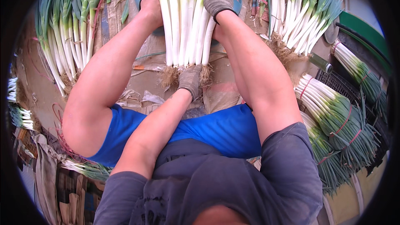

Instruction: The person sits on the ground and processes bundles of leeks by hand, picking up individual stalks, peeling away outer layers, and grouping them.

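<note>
A row of thick leeks or large green onions lies between my feet, green tops away from me and roots towards me. My right hand, in a grey knit glove, is curled round the upper stalks at the row's right side. Also gloved, my left hand reaches in at the root ends, between two tufts of roots; its fingertips are hidden among the stalk bases and roots, so its hold cannot be made out.
Loose leeks lie at the left and right. Bundles tied with red bands are stacked at the right, near a dark plastic crate and a green bottle. Red twine and a small bunch lie at the lower left.
</note>
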A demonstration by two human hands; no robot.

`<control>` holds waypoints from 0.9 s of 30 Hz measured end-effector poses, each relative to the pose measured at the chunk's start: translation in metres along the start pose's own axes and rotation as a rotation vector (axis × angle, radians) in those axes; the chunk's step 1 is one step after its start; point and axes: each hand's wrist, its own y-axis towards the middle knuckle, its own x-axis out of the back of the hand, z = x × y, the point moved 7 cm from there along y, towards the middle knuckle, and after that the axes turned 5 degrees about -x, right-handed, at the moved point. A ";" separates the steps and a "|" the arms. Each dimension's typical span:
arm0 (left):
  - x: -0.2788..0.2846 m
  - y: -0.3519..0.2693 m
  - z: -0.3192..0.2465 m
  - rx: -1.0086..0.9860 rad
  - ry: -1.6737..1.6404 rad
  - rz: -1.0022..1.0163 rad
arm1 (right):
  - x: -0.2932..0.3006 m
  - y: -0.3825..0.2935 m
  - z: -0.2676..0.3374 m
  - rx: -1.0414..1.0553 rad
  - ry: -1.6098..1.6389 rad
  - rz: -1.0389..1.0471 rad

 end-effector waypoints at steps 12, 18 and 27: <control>-0.014 0.008 -0.016 -0.512 0.945 0.176 | -0.037 -0.169 -0.068 -0.136 0.275 0.155; -0.011 0.007 -0.013 -0.247 0.343 0.194 | -0.087 -0.176 -0.105 0.015 0.252 0.381; -0.008 0.003 0.009 0.132 -0.328 0.141 | -0.088 -0.192 -0.106 -0.139 0.546 0.496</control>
